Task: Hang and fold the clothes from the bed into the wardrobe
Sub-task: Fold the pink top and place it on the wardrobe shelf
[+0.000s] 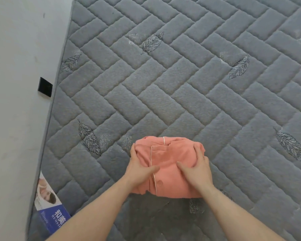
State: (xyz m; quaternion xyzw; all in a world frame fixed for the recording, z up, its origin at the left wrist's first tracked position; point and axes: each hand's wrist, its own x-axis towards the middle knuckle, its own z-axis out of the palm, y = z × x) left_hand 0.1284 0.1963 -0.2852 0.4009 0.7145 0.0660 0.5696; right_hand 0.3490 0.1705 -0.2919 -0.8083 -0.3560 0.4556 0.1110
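Along the left edge of the frame runs a pale wall [16, 84] bearing a black wall plate [45, 87], with a blue printed label [50, 211] at lower left. The grey quilted bed [181, 75] fills the rest. In the lower centre, the left hand [140, 168] and right hand [195, 171] grasp the sides of a folded coral pyjama top [169, 160], thumbs lying on top.

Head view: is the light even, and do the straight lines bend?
Head view: soft, even light, no glare; a faint shadow under the folded pink shirt on the mattress. Wide-angle distortion bows the mattress edge at left; texture looks slightly soft throughout.
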